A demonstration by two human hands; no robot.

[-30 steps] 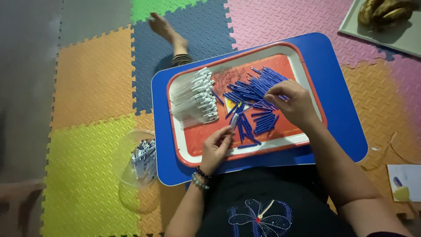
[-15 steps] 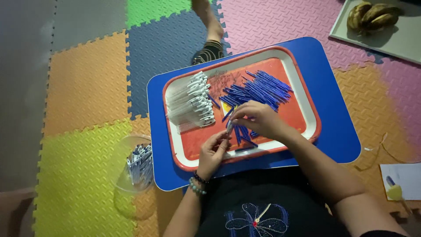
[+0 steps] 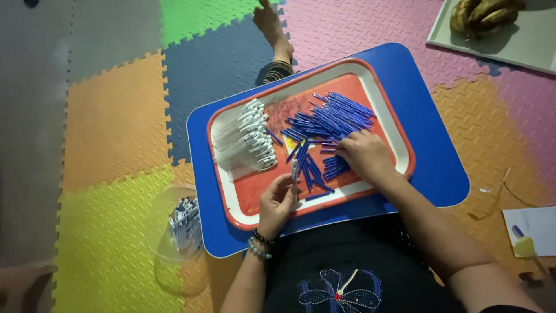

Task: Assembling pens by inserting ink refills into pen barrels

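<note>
An orange tray with a white rim (image 3: 382, 98) rests on a blue lap table (image 3: 431, 127). On the tray lie a pile of blue pen refills (image 3: 333, 119) and a stack of white pen barrels (image 3: 240, 142). My left hand (image 3: 277, 202) holds one white pen barrel (image 3: 294, 171) upright over the tray's near side. My right hand (image 3: 364, 155) lies fingers-down on the blue refills at the pile's near edge; whether it has one pinched is hidden.
A clear plastic bowl (image 3: 165, 232) with finished pens sits left of the lap table on the coloured foam mats. A bare foot (image 3: 272, 29) stretches out beyond the table. A grey tray with bananas (image 3: 480, 14) is far right; paper (image 3: 533, 229) lies near right.
My right hand left my left hand and went back onto the blue pile. My left hand stays near the tray's front, still holding a white barrel. The view shifted slightly.
</note>
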